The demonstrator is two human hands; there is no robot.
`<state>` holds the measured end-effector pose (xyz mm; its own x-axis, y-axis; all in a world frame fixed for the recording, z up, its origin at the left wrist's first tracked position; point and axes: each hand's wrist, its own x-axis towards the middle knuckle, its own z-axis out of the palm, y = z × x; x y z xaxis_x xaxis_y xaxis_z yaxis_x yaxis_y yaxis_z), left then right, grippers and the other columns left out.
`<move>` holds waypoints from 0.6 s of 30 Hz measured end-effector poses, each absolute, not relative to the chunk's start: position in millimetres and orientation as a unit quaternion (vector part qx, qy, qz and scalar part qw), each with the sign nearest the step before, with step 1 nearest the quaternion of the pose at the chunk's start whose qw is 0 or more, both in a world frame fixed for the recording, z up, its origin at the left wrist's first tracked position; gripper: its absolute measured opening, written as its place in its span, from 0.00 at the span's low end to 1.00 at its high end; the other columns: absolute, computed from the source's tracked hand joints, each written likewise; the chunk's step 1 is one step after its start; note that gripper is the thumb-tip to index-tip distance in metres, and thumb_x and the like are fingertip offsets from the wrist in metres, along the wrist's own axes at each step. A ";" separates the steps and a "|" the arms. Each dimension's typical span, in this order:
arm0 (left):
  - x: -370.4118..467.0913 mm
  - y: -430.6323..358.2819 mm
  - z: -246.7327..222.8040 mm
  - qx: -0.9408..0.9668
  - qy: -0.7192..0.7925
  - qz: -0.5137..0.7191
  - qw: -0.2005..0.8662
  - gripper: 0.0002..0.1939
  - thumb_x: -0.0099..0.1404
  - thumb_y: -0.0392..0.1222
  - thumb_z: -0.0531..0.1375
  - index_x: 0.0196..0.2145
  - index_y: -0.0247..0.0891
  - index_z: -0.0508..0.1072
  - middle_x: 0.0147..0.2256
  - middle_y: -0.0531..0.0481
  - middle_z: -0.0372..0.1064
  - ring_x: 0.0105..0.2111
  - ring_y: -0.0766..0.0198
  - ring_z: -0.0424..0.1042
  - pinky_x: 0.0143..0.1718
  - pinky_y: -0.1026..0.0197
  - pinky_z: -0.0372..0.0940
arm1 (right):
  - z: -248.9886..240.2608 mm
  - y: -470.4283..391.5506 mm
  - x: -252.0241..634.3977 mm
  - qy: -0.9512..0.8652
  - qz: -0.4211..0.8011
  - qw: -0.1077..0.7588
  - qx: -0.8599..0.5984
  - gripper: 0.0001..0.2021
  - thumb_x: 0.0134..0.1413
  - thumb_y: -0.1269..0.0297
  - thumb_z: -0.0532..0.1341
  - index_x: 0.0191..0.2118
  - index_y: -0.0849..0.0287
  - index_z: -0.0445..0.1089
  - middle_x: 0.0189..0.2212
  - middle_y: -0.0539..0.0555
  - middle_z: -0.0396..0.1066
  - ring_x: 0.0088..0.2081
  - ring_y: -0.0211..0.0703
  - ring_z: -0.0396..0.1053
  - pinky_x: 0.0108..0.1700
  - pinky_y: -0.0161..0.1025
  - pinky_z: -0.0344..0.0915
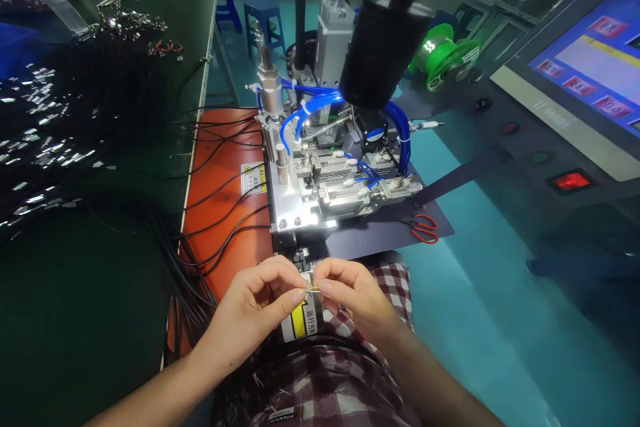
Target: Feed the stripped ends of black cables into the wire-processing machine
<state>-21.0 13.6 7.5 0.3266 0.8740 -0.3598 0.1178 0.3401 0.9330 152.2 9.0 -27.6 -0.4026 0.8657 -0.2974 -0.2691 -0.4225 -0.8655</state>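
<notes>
Thin coloured wires (313,290), yellowish, white and red, run between my two hands just in front of my lap. My left hand (265,293) pinches them between thumb and forefinger. From the other side my right hand (353,293) grips the same wires with thumb and fingers, tips close to the left ones. Behind the hands is a white label with a yellow arrow (299,319). Just beyond stands a metal machine (345,193) with blue air tubes (320,103). Black cables (235,233) reach its left side across an orange surface (215,180).
Red-handled scissors or cutters (424,228) lie on the machine's dark base plate. A bundle of black cables (100,87) covers the dark table at left. At right are a touch screen panel (590,80) and a green solder spool (443,57). A blue stool (263,20) stands behind.
</notes>
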 end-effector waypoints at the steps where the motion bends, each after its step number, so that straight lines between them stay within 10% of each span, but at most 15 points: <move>1: -21.0 13.6 7.9 0.499 0.499 0.291 0.645 0.06 0.59 0.42 0.62 0.27 0.38 0.73 0.29 0.52 0.63 0.24 0.69 0.59 0.19 0.69 0.54 | -27.5 9.5 152.5 -0.381 0.751 0.375 -0.388 0.11 0.51 0.58 0.62 0.25 0.60 0.66 0.16 0.43 0.57 0.18 0.31 0.50 0.22 0.32 0.48; 18: -22.8 14.2 8.3 0.500 0.497 0.253 0.662 0.07 0.59 0.44 0.62 0.30 0.37 0.74 0.29 0.52 0.63 0.23 0.71 0.56 0.19 0.69 0.51 | -21.7 23.7 161.5 -0.432 0.760 0.319 -0.366 0.12 0.53 0.57 0.61 0.28 0.60 0.65 0.20 0.44 0.54 0.22 0.32 0.47 0.25 0.33 0.45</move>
